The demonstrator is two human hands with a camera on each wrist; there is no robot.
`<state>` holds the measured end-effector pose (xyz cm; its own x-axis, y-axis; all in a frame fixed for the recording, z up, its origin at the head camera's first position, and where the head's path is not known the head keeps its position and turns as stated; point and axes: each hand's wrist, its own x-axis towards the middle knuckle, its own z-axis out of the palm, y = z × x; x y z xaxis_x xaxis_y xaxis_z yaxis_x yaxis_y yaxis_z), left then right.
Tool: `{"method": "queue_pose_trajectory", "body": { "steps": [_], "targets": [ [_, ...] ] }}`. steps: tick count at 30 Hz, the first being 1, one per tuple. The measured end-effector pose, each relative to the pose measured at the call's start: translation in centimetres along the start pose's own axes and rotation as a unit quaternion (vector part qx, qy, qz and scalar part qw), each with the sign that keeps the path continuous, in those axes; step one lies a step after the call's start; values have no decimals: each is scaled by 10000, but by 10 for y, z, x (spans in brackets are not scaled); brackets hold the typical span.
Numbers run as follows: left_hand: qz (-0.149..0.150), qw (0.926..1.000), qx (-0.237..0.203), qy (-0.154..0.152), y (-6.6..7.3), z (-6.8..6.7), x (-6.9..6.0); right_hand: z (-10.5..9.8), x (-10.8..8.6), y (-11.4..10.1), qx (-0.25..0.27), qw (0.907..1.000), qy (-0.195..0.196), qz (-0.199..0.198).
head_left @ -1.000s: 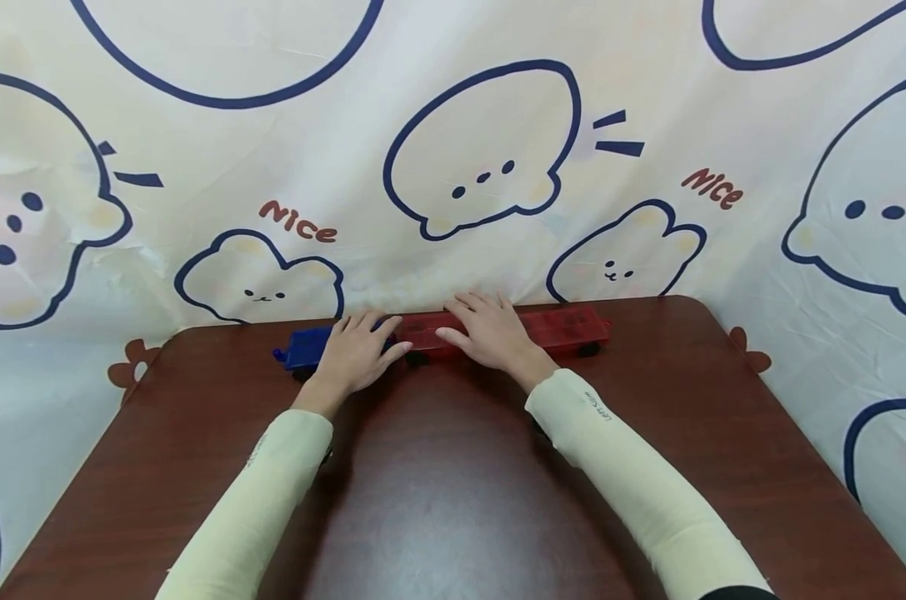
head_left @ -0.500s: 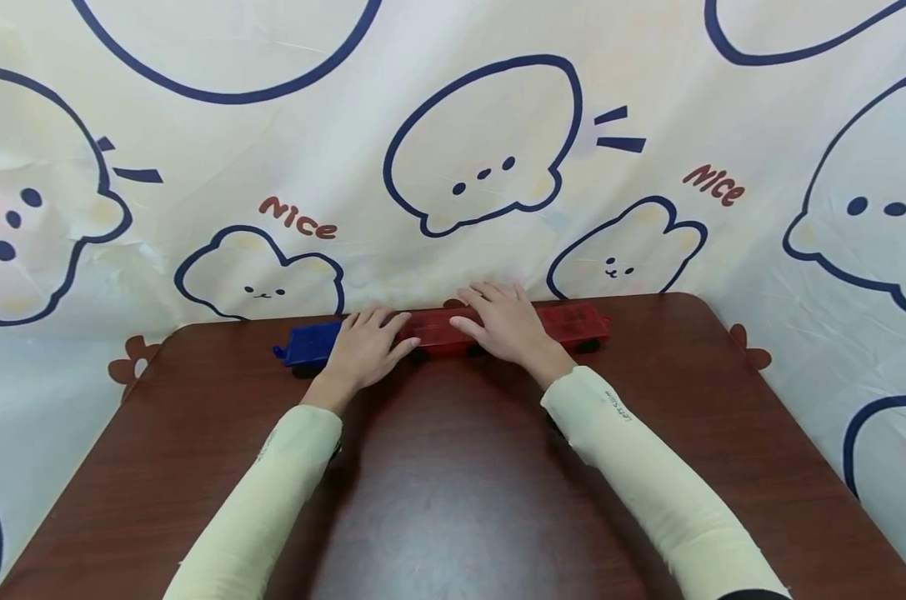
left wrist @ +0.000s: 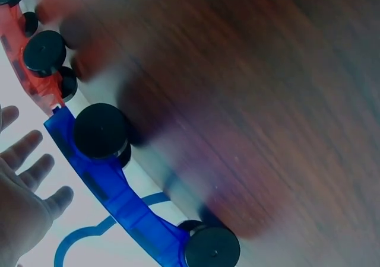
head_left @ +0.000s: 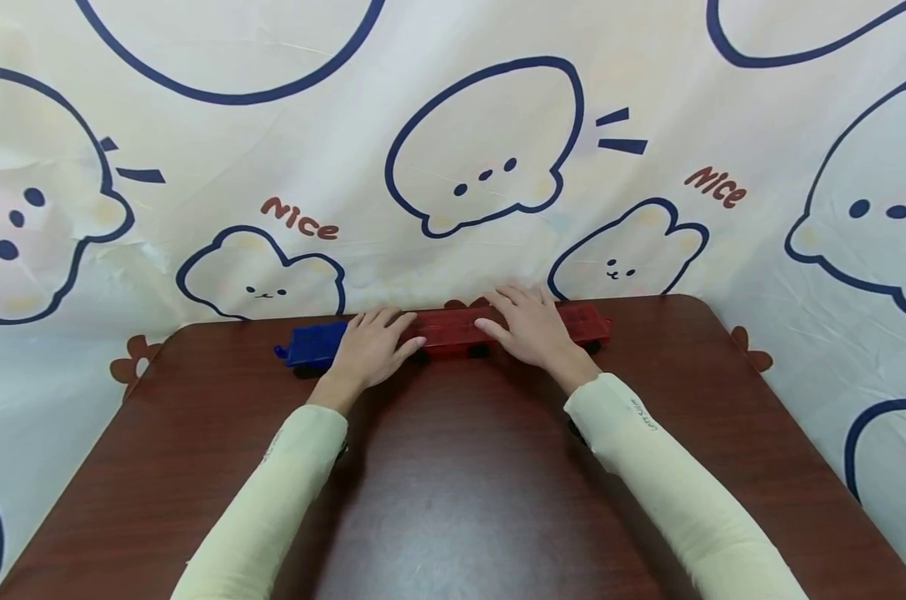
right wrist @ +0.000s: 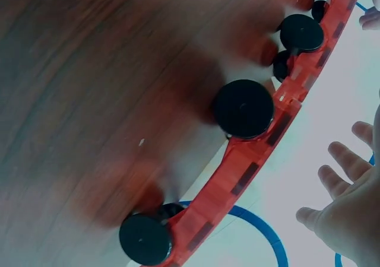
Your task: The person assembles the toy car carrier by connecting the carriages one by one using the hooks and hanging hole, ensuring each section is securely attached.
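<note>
A blue toy train car (head_left: 313, 343) stands at the left end of a row along the table's far edge. Coupled to it is a red toy train car (head_left: 447, 335), and a second red car (head_left: 583, 322) continues the row rightward. My left hand (head_left: 368, 350), fingers spread, is over the join of blue and red and hides it in the head view. Over the red cars my right hand (head_left: 531, 329) is likewise spread. Both wrist views show black wheels (left wrist: 101, 130) under the cars. Neither hand grips a car; I cannot tell whether fingertips touch them.
The brown wooden table (head_left: 437, 467) extends toward me, with rounded far corners. Behind it hangs a pale cloth (head_left: 437, 267) printed with cartoon outlines, close to the back of the cars.
My right hand has slid to the right above the red cars, uncovering more of the middle one. The left hand has shifted slightly right. The cars stay in place.
</note>
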<state>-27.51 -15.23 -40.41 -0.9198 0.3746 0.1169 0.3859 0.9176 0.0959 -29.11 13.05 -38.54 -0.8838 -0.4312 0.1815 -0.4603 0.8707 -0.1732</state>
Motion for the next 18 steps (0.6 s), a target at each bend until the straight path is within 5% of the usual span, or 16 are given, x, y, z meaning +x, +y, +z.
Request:
{"method": "queue_pose_trajectory", "body": {
  "steps": [18],
  "targets": [
    [56, 9996, -282, 45, 13, 4, 6, 8, -15, 29, 75, 9996, 34, 264]
  ]
}}
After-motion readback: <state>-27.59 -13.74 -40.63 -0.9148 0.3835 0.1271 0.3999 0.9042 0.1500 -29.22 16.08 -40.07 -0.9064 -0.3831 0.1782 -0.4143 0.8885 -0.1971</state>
